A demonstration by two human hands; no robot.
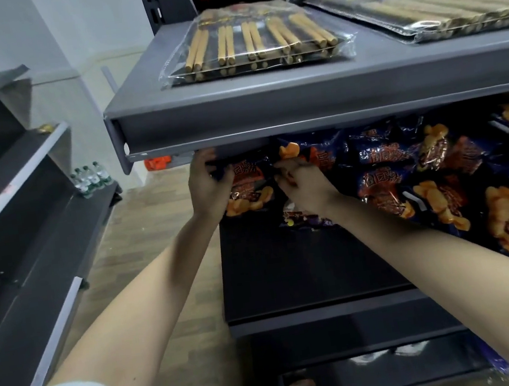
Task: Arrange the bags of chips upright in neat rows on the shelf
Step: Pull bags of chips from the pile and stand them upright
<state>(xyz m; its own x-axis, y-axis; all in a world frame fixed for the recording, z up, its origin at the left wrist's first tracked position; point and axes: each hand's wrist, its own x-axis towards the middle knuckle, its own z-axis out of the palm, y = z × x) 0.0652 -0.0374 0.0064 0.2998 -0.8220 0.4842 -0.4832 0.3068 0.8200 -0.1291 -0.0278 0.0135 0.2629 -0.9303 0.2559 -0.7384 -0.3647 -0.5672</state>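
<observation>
Both hands, left hand point(209, 182) and right hand point(303, 187), are gripping the leftmost dark-blue foil chip bag point(247, 187) under the grey metal shelf point(267, 106), probably standing it upright; squaring it against neighbouring bags looks next.

Two hands point(209, 186), two chopstick packs point(253, 41), and about four water bottles point(91, 179).
</observation>
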